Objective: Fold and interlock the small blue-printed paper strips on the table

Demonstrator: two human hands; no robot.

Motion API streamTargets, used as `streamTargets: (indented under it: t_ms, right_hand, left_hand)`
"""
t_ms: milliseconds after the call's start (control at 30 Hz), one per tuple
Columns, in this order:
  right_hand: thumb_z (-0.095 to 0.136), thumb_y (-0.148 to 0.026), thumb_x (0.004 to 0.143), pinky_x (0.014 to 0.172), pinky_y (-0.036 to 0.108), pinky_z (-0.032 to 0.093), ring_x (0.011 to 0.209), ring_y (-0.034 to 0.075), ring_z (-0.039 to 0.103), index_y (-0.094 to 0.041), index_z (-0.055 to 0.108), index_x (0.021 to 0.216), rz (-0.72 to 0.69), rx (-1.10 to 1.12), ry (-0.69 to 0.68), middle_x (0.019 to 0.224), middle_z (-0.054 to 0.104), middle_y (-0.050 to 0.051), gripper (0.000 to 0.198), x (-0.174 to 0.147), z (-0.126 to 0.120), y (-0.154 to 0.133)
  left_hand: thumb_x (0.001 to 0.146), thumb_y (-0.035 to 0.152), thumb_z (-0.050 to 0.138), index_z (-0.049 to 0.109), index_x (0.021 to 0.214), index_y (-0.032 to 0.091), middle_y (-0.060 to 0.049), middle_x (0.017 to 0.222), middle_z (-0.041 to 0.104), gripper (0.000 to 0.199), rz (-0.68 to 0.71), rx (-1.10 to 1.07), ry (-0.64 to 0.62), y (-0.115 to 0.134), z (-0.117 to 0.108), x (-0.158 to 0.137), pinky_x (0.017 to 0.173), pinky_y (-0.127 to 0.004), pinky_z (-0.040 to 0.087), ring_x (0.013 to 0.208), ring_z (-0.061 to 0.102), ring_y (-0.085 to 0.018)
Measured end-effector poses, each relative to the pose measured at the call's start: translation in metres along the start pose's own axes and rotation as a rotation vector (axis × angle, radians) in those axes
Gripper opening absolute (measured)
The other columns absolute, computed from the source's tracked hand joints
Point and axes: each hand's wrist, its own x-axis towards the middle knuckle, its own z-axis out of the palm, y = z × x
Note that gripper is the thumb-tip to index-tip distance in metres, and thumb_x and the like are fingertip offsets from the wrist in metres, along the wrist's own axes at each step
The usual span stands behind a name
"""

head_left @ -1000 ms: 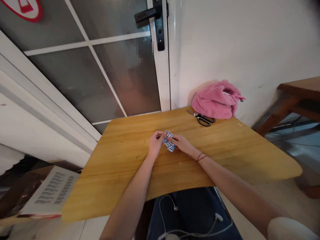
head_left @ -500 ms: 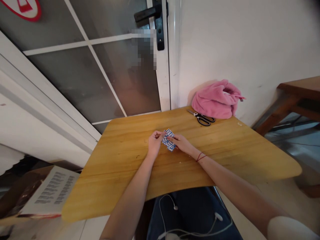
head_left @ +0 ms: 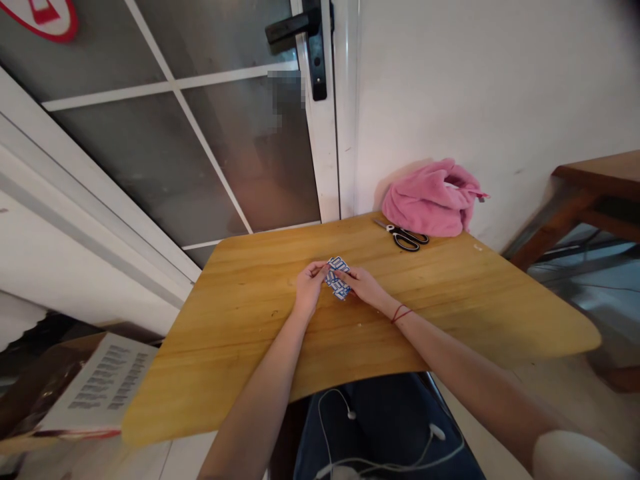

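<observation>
A small, flat, blue-and-white patterned piece is held up over the middle of the wooden table. Its exact kind is too small to make out, and its outline looks stepped. My left hand pinches its upper left edge, fingers curled behind. From the other side, my right hand grips it with the thumb lying across the front face. The right fingers behind it are mostly hidden.
Black-handled scissors lie at the table's back edge beside a pink plush cloth bag. Behind stands a glazed door. Earphones rest on my lap. A cardboard box sits at lower left, a wooden table at right.
Both hands keep their grip on the patterned piece, with barely any movement. The whole view has shifted very slightly.
</observation>
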Motion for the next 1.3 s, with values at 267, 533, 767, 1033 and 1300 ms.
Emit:
streamTargets:
  t_ms: [267, 533, 767, 1033, 1300]
  right_hand:
    - [0.042, -0.055, 0.080, 0.044, 0.022, 0.022, 0.045, 0.007, 0.032, -0.016, 0.044, 0.061, 0.019, -0.042, -0.032, 0.047, 0.037, -0.005, 0.043, -0.0022, 0.0003, -0.0061]
    - [0.043, -0.059, 0.077, 0.046, 0.021, 0.025, 0.047, 0.007, 0.033, -0.016, 0.045, 0.062, 0.012, -0.046, -0.098, 0.050, 0.038, -0.005, 0.046, -0.0031, 0.0009, -0.0044]
    - [0.042, -0.059, 0.079, 0.047, 0.021, 0.026, 0.048, 0.008, 0.034, -0.015, 0.048, 0.063, 0.006, -0.072, -0.122, 0.050, 0.039, -0.004, 0.046, -0.0029, 0.0008, -0.0033]
    - [0.044, -0.058, 0.078, 0.044, 0.021, 0.024, 0.045, 0.008, 0.034, -0.016, 0.046, 0.057, 0.040, -0.090, -0.124, 0.045, 0.038, -0.004, 0.047, -0.0046, 0.0024, -0.0053]
    - [0.040, -0.059, 0.078, 0.043, 0.021, 0.024, 0.044, 0.007, 0.031, -0.016, 0.046, 0.066, 0.056, 0.019, -0.029, 0.050, 0.038, -0.005, 0.045, -0.0018, 0.0019, -0.0044]
  left_hand:
    - [0.065, 0.034, 0.070, 0.068, 0.091, 0.017, -0.004, 0.088, 0.068, 0.031, -0.009, -0.088, -0.045, 0.0010, 0.0009, 0.0001, 0.070, -0.022, 0.043, 0.075, 0.060, -0.012]
    - [0.061, 0.031, 0.073, 0.065, 0.069, 0.014, 0.000, 0.065, 0.065, 0.021, 0.011, -0.012, 0.004, 0.0032, -0.0005, -0.0001, 0.059, -0.020, 0.041, 0.058, 0.056, -0.009]
    - [0.066, 0.031, 0.070, 0.067, 0.089, 0.016, -0.005, 0.084, 0.069, 0.027, 0.009, -0.066, -0.132, 0.0022, -0.0017, 0.0008, 0.070, -0.023, 0.043, 0.074, 0.061, -0.013]
    - [0.061, 0.030, 0.074, 0.065, 0.073, 0.015, 0.000, 0.068, 0.066, 0.021, 0.006, -0.044, -0.066, 0.0042, -0.0004, -0.0009, 0.057, -0.019, 0.039, 0.060, 0.057, -0.009]
    - [0.070, 0.042, 0.063, 0.066, 0.091, 0.015, -0.006, 0.090, 0.068, 0.034, -0.042, -0.211, -0.114, 0.0012, 0.0000, 0.0023, 0.071, -0.024, 0.044, 0.081, 0.061, -0.015]
